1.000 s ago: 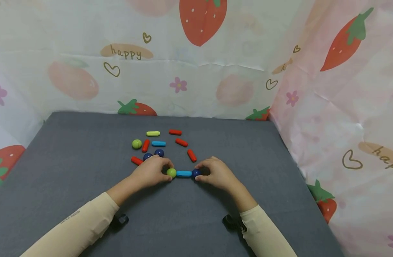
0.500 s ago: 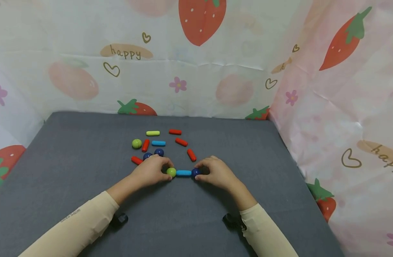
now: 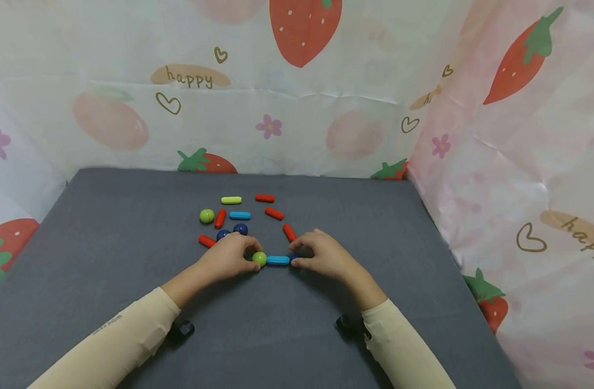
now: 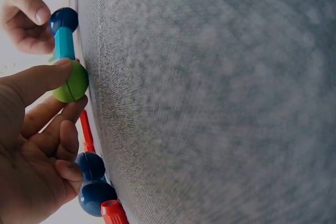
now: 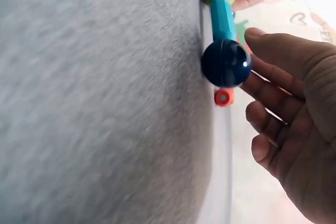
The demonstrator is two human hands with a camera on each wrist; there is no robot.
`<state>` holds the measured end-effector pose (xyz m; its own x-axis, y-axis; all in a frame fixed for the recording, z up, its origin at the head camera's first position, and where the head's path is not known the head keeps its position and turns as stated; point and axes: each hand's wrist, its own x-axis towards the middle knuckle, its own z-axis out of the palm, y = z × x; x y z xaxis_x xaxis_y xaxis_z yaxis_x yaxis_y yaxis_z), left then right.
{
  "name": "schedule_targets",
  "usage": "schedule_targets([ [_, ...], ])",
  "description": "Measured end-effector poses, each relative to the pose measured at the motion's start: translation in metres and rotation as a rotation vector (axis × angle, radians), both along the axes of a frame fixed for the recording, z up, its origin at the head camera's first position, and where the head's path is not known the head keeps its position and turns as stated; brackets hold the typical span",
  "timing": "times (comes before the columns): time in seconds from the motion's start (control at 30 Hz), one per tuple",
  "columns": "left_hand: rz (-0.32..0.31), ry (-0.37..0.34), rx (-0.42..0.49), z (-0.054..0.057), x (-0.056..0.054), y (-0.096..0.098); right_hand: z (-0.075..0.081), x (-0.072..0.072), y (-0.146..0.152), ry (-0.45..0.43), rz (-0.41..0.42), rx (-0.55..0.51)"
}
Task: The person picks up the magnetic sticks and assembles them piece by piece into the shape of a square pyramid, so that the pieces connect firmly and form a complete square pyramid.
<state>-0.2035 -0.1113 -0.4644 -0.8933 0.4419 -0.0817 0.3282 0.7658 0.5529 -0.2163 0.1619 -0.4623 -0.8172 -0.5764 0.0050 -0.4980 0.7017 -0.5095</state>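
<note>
My left hand (image 3: pixel 227 256) pinches a light green ball (image 4: pixel 73 83) between thumb and fingers. Joined to that ball is a light blue ribbed rod (image 3: pixel 278 260), and at the rod's other end sits a dark blue ball (image 5: pixel 226 63). The three lie in one line across the front of the scattered pieces. Around the dark blue ball, my right hand (image 3: pixel 331 258) is loosely spread; in the right wrist view its thumb stands off the ball and the fingers are behind it. From the head, that thumb covers most of the dark blue ball.
Behind the hands on the grey cloth (image 3: pixel 297 335) lie several red rods (image 3: pixel 274 213), a yellow-green rod (image 3: pixel 231 200), another blue rod (image 3: pixel 240 215) and a green ball (image 3: pixel 207 216). Two dark blue balls (image 4: pixel 96 198) sit just beyond my left hand. A strawberry-print curtain (image 3: pixel 297 124) hangs behind.
My right hand has loosened from the dark blue ball and shifted slightly left, its thumb now in front of the ball. The left hand keeps its pinch on the green ball.
</note>
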Motion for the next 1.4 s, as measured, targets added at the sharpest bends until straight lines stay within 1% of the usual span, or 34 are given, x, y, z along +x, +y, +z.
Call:
schedule_targets([
  [0.2, -0.005, 0.004, 0.008, 0.000, -0.001, 0.000, 0.004, -0.006, -0.013, 0.012, 0.069, 0.002],
  [0.47, -0.024, 0.017, 0.010, -0.003, -0.003, 0.000, 0.003, -0.013, -0.027, -0.032, 0.113, 0.044],
  [0.83, -0.022, 0.016, 0.002, -0.002, -0.005, 0.002, -0.003, -0.019, -0.035, -0.092, 0.122, 0.084],
  [1.23, -0.057, 0.010, 0.007, 0.002, -0.006, 0.005, -0.001, -0.021, -0.037, -0.170, 0.089, 0.085],
  [1.4, -0.076, 0.010, 0.004, 0.002, -0.007, 0.006, 0.000, -0.022, -0.035, -0.217, 0.114, 0.062],
])
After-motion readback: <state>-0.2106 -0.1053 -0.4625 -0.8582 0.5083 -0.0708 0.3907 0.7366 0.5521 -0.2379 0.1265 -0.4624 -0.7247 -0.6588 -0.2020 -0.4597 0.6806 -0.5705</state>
